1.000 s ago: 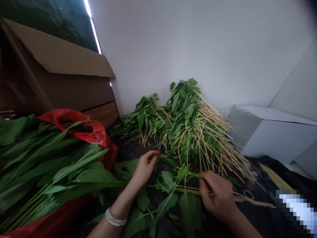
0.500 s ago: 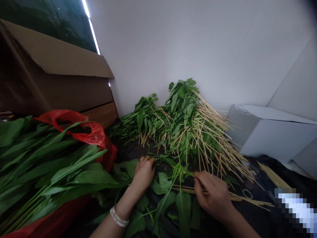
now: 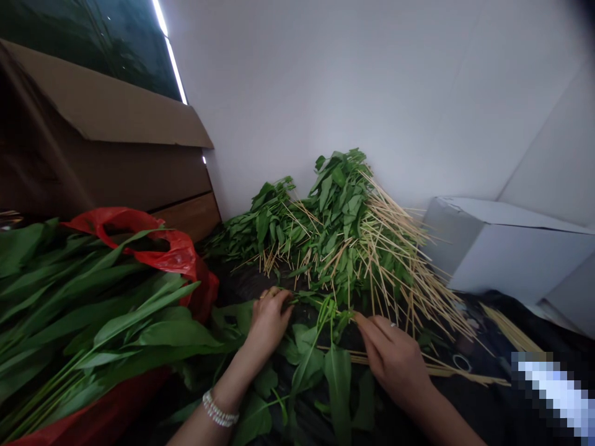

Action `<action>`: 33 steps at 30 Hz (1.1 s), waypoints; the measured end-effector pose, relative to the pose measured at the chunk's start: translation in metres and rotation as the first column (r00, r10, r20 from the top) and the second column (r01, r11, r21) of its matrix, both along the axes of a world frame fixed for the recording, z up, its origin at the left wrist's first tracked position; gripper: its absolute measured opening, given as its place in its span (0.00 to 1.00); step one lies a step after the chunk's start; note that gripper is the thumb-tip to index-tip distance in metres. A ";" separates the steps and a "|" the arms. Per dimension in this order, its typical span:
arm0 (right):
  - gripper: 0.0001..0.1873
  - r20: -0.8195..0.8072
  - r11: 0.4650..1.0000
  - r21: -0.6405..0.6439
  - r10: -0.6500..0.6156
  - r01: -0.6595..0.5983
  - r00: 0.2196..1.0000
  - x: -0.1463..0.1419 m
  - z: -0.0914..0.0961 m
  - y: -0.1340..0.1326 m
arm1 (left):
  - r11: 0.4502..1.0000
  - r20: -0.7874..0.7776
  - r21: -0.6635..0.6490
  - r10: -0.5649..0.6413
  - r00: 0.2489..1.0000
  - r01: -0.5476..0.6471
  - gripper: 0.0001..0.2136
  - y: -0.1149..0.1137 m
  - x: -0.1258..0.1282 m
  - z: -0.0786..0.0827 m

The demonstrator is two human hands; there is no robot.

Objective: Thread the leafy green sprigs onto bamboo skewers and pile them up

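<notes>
While left hand (image 3: 267, 317) clutches leafy stems (image 3: 328, 313), right hand (image 3: 395, 358) pinches them too (skewers (image 3: 400, 263) behind).

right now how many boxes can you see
2: a brown cardboard box at the back left, behind the red bag, and a white box at the far right. Others may sit out of view.

Deep green leaves (image 3: 334, 378) lie between the hands; the skewered pile (image 3: 344, 229) behind mixes the same green with pale tan bamboo sticks (image 3: 409, 272). A bright red plastic bag (image 3: 153, 248) holds long green stalks (image 3: 93, 310). The cardboard box (image 3: 111, 142) is brown, the other box (image 3: 502, 248) grey-white, the bracelet (image 3: 216, 412) pearly white
</notes>
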State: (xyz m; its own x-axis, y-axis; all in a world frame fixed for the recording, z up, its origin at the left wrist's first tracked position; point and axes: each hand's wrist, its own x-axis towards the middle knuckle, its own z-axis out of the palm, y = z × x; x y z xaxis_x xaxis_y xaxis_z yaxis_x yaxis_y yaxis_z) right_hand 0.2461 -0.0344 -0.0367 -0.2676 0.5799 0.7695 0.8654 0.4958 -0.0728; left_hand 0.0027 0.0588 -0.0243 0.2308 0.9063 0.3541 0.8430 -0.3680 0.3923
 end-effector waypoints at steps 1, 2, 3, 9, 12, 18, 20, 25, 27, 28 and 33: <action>0.18 0.021 1.000 -0.002 -0.008 0.008 1.000 0.000 0.001 0.000 | 0.999 0.070 0.021 -0.032 0.997 0.030 0.08 0.000 0.000 0.001; 0.19 0.038 1.000 -0.003 -0.017 0.017 0.999 -0.001 0.002 -0.001 | 0.997 0.146 0.047 -0.073 0.987 0.066 0.08 0.000 0.000 0.002; 0.20 0.051 1.000 -0.001 -0.025 0.025 0.998 -0.001 0.003 -0.001 | 0.992 0.219 0.075 -0.118 0.969 0.104 0.08 -0.001 0.000 0.004; 0.21 0.084 0.999 -0.025 -0.024 0.026 0.996 -0.005 0.003 -0.004 | 0.966 0.568 0.040 -0.231 0.790 0.254 0.09 -0.006 0.008 0.011; 0.21 0.088 1.000 -0.006 -0.025 0.026 0.996 -0.007 0.002 -0.004 | 0.949 0.709 -0.092 -0.151 0.689 0.303 0.09 -0.007 0.011 0.013; 0.22 0.080 0.999 0.018 -0.036 0.034 0.996 -0.008 0.002 -0.003 | 0.900 0.818 -0.202 -0.061 0.572 0.386 0.13 -0.011 0.014 0.016; 0.22 0.083 0.999 0.019 -0.038 0.036 0.996 -0.009 0.002 -0.003 | 0.895 0.832 -0.203 -0.057 0.552 0.398 0.13 -0.011 0.014 0.016; 0.22 0.093 0.999 0.017 -0.038 0.036 0.995 -0.009 0.001 -0.003 | 0.893 0.833 -0.202 -0.059 0.550 0.402 0.13 -0.011 0.015 0.014; 0.22 0.099 0.999 0.018 -0.037 0.035 0.994 -0.008 0.001 -0.003 | 0.893 0.832 -0.203 -0.058 0.551 0.400 0.13 -0.011 0.015 0.014; 0.22 0.101 0.999 0.017 -0.036 0.035 0.994 -0.008 0.001 -0.003 | 0.893 0.832 -0.206 -0.055 0.551 0.401 0.14 -0.011 0.015 0.014; 0.21 0.105 0.999 0.017 -0.032 0.030 0.994 -0.008 0.001 -0.003 | 0.889 0.835 -0.217 -0.045 0.549 0.403 0.14 -0.012 0.015 0.017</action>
State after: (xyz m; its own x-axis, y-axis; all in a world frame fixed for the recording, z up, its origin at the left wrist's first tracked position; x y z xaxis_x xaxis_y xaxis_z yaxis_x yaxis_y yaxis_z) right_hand 0.2383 -0.0371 -0.0359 -0.3299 0.5772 0.7470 0.8826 0.4693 0.0272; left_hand 0.0173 0.0466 -0.0076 0.2329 0.9566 0.1754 0.0272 -0.1867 0.9820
